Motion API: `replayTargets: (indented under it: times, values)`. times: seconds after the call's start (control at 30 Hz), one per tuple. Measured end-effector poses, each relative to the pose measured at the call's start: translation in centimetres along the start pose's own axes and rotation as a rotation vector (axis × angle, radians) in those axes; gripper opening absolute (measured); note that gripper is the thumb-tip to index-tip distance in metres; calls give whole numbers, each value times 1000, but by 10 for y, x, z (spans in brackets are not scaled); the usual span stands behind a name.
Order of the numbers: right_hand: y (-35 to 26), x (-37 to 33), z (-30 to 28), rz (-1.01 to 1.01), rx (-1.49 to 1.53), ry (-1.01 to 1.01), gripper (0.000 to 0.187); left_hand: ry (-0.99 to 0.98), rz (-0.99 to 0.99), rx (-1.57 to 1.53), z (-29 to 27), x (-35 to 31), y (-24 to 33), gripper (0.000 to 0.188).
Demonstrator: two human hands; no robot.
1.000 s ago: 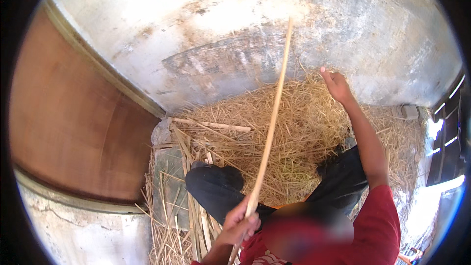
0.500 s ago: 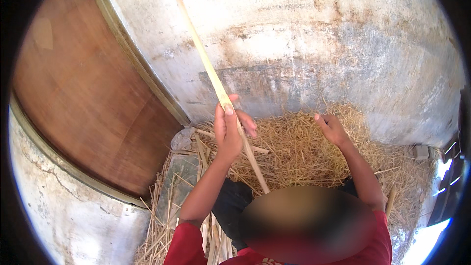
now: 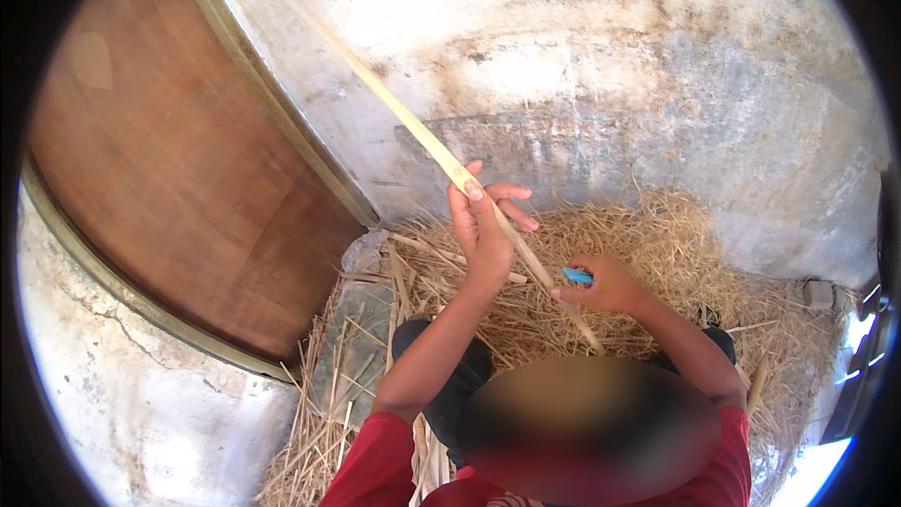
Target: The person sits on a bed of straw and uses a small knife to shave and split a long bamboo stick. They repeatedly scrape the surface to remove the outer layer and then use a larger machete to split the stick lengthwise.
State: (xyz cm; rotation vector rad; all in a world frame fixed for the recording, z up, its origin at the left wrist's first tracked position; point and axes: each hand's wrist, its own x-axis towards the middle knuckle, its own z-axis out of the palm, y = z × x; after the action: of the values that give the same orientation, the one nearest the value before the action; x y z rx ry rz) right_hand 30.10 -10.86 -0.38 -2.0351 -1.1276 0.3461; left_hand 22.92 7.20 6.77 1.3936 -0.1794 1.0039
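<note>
A long, pale bamboo strip (image 3: 404,115) slants from the upper left down towards my lap, its far end blurred against the wall. My left hand (image 3: 485,235) grips it around the middle, thumb pressed on top and the other fingers partly spread behind. To the right, my right hand (image 3: 610,284) is closed around a small blue object (image 3: 577,276). Only its blue end shows, so its kind is hard to make out. The right thumb tip is beside the lower part of the strip; whether they touch I cannot tell.
Straw-like shavings (image 3: 648,235) cover the ground before me, with several loose strips (image 3: 413,253) at the left. A flat stone slab (image 3: 355,347) lies below the brown wooden door (image 3: 188,169). The stained plaster wall (image 3: 601,84) rises close ahead. A small block (image 3: 818,295) sits at far right.
My left hand has shifted right, and the strip leans further left at its upper end. My right hand has come left and down towards the strip, and the blue object now shows in it.
</note>
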Motion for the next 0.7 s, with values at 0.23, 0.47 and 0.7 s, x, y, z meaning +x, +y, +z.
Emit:
replayTargets:
  times: [0.23, 0.47, 0.7]
  values:
    - [5, 5, -13, 44, -28, -66, 48, 52, -24, -81, 4, 6, -1, 47]
    - [14, -3, -19, -83, 218, -28, 45, -198, -320, -7, -17, -18, -4, 62]
    - [5, -4, 17, -85, 456, -128, 41, -312, -327, 9, -5, -67, -13, 48]
